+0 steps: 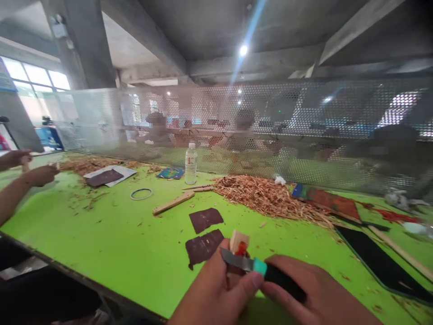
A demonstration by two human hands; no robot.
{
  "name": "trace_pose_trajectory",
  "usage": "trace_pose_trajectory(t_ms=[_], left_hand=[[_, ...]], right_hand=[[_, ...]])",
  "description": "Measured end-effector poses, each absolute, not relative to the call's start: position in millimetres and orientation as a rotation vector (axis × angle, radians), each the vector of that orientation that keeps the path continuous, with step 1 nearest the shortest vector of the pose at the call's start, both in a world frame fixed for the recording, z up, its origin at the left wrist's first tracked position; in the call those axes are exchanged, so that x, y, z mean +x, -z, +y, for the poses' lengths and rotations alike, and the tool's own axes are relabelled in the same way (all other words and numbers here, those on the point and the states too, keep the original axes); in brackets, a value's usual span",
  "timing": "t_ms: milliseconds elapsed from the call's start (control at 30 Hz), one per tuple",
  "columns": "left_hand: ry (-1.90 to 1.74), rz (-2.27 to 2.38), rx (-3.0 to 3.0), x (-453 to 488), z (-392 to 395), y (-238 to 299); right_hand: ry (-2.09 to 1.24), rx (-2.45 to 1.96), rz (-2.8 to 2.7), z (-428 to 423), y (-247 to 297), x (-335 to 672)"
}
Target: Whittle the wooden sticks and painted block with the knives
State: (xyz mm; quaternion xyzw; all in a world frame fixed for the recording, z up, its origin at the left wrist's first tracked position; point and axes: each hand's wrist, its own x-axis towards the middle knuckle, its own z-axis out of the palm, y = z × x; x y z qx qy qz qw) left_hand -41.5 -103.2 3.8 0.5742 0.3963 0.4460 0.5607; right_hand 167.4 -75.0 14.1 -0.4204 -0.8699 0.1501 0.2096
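My left hand (216, 293) is closed around a small wooden piece (238, 240) with a red patch, low in the middle of the head view. Its thumb presses near the blade. In my right hand (318, 293), closed, is a knife (250, 264) with a black handle and a teal collar. The grey blade lies across the wooden piece. Two dark brown sandpaper sheets (204, 234) lie on the green table (101, 234) just beyond my left hand.
A heap of wood shavings (270, 198) spreads behind my hands. A water bottle (191, 163), wooden sticks (173, 203), a ring (141, 194) and a black board (379, 262) lie around. Another person's hands (30, 174) work at far left. A perforated screen (270, 122) backs the table.
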Motion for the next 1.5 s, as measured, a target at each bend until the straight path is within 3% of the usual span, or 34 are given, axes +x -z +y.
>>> trace_pose_trajectory(t_ms=[133, 267, 533, 767, 1300, 1500], left_hand=[[-0.989, 1.168, 1.216, -50, -106, 4], [-0.928, 1.171, 1.125, -51, -110, 9], [-0.914, 1.215, 1.157, -50, -113, 7], [-0.948, 1.282, 1.196, -51, -116, -1], [-1.017, 1.044, 1.040, -56, -117, -2], [-0.917, 1.091, 0.999, -54, -118, -6]], right_hand=[[-0.283, -1.116, -2.586, -52, -9, 156], [-0.362, -1.079, -2.544, -57, 12, 152], [-0.158, -1.093, -2.474, -74, 9, 151], [-0.247, -1.247, -2.444, -81, 5, 145], [-1.154, -1.083, -2.353, -65, -15, 162], [-1.881, -1.177, -1.974, -67, -16, 163]])
